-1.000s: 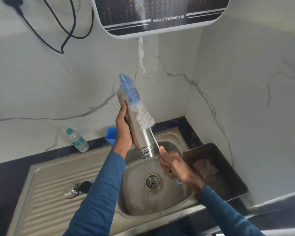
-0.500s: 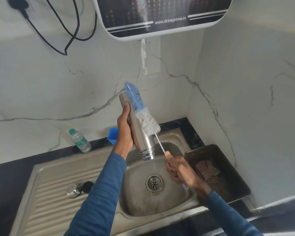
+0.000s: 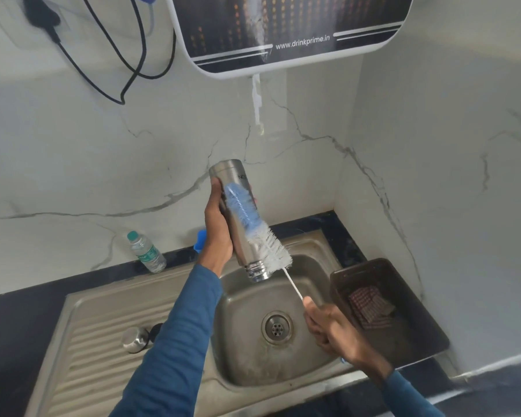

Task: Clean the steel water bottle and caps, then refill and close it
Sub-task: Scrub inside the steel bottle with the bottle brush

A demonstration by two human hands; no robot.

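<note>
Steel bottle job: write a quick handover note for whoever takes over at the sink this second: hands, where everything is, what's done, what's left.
Left hand grips the steel bottle, mouth down and tilted, above the sink basin.
Right hand grips the handle of the bottle brush; its bristles lie against the bottle's outside.
Steel cap and black cap sit on the drainboard, off the bottle.
Done: bottle uncapped, outside scrub under way. Whether the inside or the caps are cleaned cannot be told.
Left: finish washing, refill, close.
</note>
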